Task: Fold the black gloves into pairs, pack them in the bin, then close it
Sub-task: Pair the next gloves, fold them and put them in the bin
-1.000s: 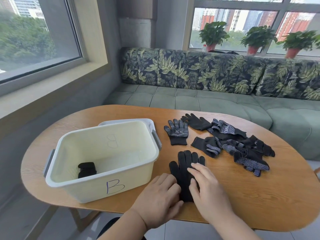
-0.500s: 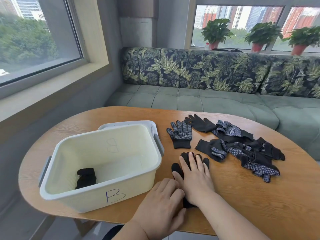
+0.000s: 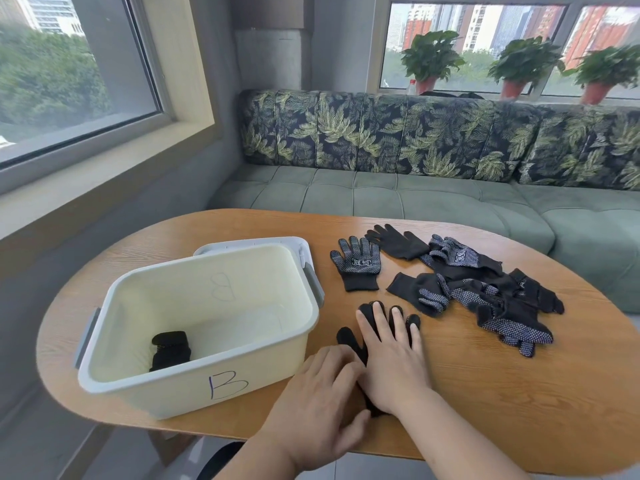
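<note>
A black glove (image 3: 347, 338) lies flat on the wooden table (image 3: 485, 393), near the front edge. My right hand (image 3: 393, 355) lies flat on top of it, fingers straight and spread over the glove's fingers. My left hand (image 3: 320, 400) rests flat on the glove's cuff end, beside the right hand. The cream bin (image 3: 145, 379) marked "B" stands open at the left, with one folded black pair (image 3: 171, 349) inside. A single dotted glove (image 3: 356, 263) lies palm up behind my hands. A heap of several black gloves (image 3: 485, 292) sits to the right.
The bin's grey lid (image 3: 256, 241) lies under or behind the bin at its far side. A green sofa (image 3: 398, 199) runs behind the table. Bare tabletop stretches to the right of my hands and in front of the glove heap.
My right hand has slid forward along the glove, from its middle up over its fingers. My left hand stayed on the cuff. The view has shifted slightly.
</note>
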